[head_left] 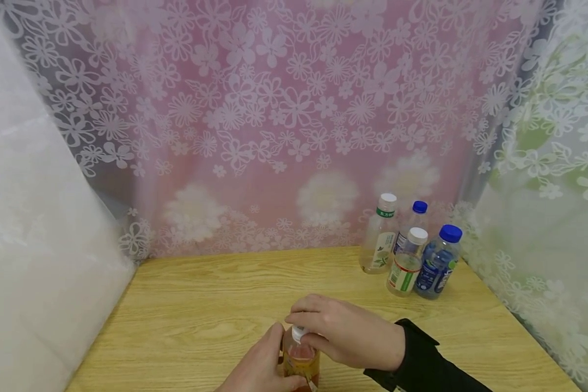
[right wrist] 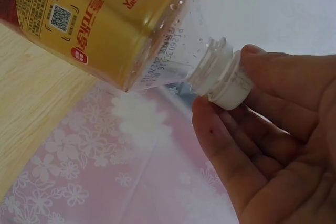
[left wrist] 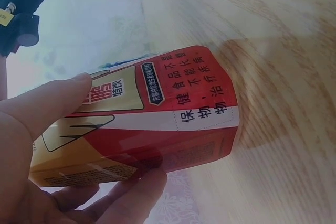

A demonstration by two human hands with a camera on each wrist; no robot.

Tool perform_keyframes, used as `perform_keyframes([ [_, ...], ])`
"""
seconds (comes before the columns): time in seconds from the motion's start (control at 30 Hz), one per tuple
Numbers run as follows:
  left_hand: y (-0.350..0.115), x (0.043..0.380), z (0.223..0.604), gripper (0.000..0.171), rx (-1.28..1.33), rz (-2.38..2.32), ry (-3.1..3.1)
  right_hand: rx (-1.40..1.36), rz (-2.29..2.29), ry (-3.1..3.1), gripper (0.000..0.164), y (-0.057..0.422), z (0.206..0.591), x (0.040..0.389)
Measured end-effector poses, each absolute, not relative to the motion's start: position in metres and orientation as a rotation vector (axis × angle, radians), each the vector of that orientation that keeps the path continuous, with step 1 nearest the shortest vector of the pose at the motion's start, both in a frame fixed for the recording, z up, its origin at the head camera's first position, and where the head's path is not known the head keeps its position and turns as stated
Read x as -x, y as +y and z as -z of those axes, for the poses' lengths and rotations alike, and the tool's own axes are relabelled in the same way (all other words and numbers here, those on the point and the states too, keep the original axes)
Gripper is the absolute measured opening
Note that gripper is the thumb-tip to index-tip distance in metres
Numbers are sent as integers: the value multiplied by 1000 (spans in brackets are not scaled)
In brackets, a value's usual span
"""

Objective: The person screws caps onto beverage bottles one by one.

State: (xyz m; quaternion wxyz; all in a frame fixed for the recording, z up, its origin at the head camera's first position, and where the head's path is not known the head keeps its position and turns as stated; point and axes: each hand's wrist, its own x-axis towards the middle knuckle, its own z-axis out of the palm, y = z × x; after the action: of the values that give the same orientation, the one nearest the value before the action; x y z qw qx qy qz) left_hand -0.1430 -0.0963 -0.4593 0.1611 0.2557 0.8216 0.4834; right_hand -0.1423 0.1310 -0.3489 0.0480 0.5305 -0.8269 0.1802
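Note:
A clear plastic bottle with a yellow and red label stands on the wooden table at the front. My left hand grips its body, thumb on one side and fingers curled round the other, as the left wrist view of the bottle also shows. Over the top, my right hand pinches the white cap between thumb and fingers. In the right wrist view the cap sits at the bottle's neck; whether it is loose I cannot tell. Droplets cling inside the clear shoulder.
At the back right of the table stand several bottles: a tall white-capped bottle, a shorter white-capped one, a blue-capped bottle and another blue-capped one behind. Flowered curtains enclose the table.

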Motion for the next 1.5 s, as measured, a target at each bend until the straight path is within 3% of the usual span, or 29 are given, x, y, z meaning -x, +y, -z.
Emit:
perform_keyframes([
  [0.37,-96,143,458,51,-724,-1381,2340,-1606,-477,-2474,24,129,345,144],
  [0.8,-93,141,459,54,-601,-1341,2336,-1751,-650,-2454,29,134,346,145],
  [0.97,-93,142,460,54,-621,-1345,2340,-1715,-631,-2425,24,133,348,145],
  [1.2,-93,142,461,54,-696,-1387,2332,-1571,-538,-2588,34,131,347,146],
  [1.5,-93,143,460,55,-671,-1365,2339,-1580,-558,-2574,29,131,347,147],
])
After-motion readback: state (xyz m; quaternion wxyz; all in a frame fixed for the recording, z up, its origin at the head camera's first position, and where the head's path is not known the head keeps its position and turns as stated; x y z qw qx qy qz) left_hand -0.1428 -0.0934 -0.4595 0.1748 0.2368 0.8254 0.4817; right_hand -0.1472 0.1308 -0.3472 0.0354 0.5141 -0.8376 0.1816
